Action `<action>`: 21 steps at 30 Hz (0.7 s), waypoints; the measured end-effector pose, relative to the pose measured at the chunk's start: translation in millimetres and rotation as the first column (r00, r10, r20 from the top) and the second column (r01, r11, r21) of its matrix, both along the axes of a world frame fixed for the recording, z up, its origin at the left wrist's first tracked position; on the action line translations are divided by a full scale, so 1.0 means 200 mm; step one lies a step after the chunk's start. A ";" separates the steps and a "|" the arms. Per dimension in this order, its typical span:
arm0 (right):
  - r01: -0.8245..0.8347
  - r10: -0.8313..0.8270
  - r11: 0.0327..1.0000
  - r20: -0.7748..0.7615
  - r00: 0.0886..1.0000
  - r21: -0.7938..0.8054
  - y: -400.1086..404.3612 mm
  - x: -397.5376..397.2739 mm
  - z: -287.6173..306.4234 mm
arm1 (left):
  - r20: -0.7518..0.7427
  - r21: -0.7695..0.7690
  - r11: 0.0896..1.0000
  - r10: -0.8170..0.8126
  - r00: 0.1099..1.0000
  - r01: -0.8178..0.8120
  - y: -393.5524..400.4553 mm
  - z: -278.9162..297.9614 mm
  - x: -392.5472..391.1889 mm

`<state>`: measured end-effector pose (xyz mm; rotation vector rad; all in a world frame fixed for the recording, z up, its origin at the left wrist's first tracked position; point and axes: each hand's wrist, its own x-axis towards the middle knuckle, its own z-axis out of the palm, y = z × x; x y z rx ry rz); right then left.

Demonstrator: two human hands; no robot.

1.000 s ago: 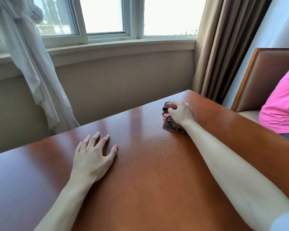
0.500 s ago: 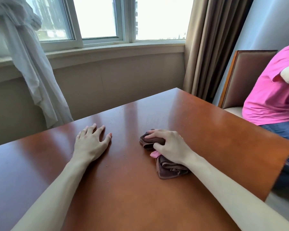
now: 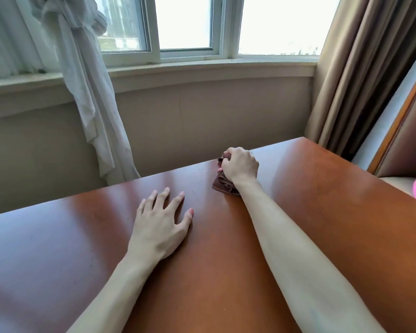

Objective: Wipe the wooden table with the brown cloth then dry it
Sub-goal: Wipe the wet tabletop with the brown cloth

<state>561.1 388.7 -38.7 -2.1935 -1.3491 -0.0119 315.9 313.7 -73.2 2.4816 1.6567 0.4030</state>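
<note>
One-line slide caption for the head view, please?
Right hand grips brown cloth at wooden table's far edge; left hand rests flat.

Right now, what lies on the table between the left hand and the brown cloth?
Nothing: the head view shows only bare wooden table between the left hand and the brown cloth.

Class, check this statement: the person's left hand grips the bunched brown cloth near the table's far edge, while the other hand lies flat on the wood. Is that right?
Not quite: the hands are swapped. In the head view, the right hand grips the bunched brown cloth near the far edge of the wooden table, while the left hand lies flat on the wood, fingers spread.
</note>
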 end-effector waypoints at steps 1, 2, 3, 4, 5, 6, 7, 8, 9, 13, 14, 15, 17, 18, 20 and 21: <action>-0.036 0.036 0.999 -0.001 0.999 -0.001 0.03 -0.08 0.00 | -0.001 -0.001 1.000 -0.001 1.000 0.001 0.01 0.00 0.00; -0.085 0.085 0.996 -0.005 0.996 0.003 0.05 -0.16 0.00 | -0.003 -0.003 1.000 -0.002 1.000 0.002 0.01 0.00 0.00; -0.145 0.145 0.989 -0.014 0.989 0.011 0.05 -0.24 0.00 | -0.004 -0.007 1.000 -0.001 1.000 0.001 0.01 0.01 0.00; -0.206 0.207 0.978 -0.027 0.978 0.019 0.02 -0.31 -0.01 | -0.002 -0.009 1.000 0.002 1.000 -0.002 0.01 0.01 -0.01; -0.269 0.269 0.963 -0.038 0.962 0.019 -0.04 -0.37 -0.01 | 0.004 -0.011 1.000 0.005 1.000 -0.005 0.00 0.02 -0.01; -0.329 0.330 0.944 -0.042 0.943 0.014 -0.10 -0.39 -0.02 | 0.006 -0.014 1.000 0.006 1.000 -0.006 0.00 0.02 -0.01; -0.384 0.384 0.923 -0.050 0.922 0.013 -0.17 -0.39 -0.02 | 0.001 -0.020 1.000 0.003 1.000 -0.003 -0.01 0.02 -0.02; -0.427 0.427 0.904 -0.070 0.902 0.014 -0.24 -0.35 -0.02 | -0.010 -0.026 1.000 -0.002 1.000 0.002 -0.01 0.03 -0.02; -0.452 0.451 0.892 -0.094 0.888 0.010 -0.30 -0.30 -0.02 | -0.017 -0.032 0.999 -0.007 1.000 0.007 -0.02 0.03 -0.02; -0.278 0.277 0.960 -0.143 0.950 0.010 -0.30 0.03 0.01 | -0.006 -0.043 0.999 -0.009 1.000 0.008 -0.02 0.04 -0.02; -0.195 0.196 0.981 -0.165 0.967 0.024 -0.28 0.08 0.01 | -0.008 -0.042 0.999 -0.010 1.000 0.010 -0.02 0.04 -0.02; -0.126 0.132 0.991 -0.172 0.976 0.041 -0.26 0.09 0.01 | -0.008 -0.043 0.999 -0.009 1.000 0.009 -0.02 0.04 -0.02; -0.072 0.078 0.996 -0.118 0.990 0.051 -0.26 0.05 -0.02 | -0.010 -0.046 0.999 -0.003 1.000 0.002 -0.02 0.03 -0.02; -0.068 0.072 0.996 -0.090 0.993 0.049 -0.27 0.02 -0.03 | -0.012 -0.048 0.999 -0.003 1.000 0.003 -0.02 0.03 -0.02; -0.079 0.082 0.996 -0.055 0.995 0.050 -0.34 -0.06 -0.05 | -0.017 -0.050 0.999 -0.009 1.000 0.008 -0.02 0.03 -0.02; -0.090 0.093 0.994 -0.051 0.994 0.053 -0.39 -0.10 -0.05 | -0.025 -0.051 0.999 -0.008 1.000 0.007 -0.02 0.02 -0.02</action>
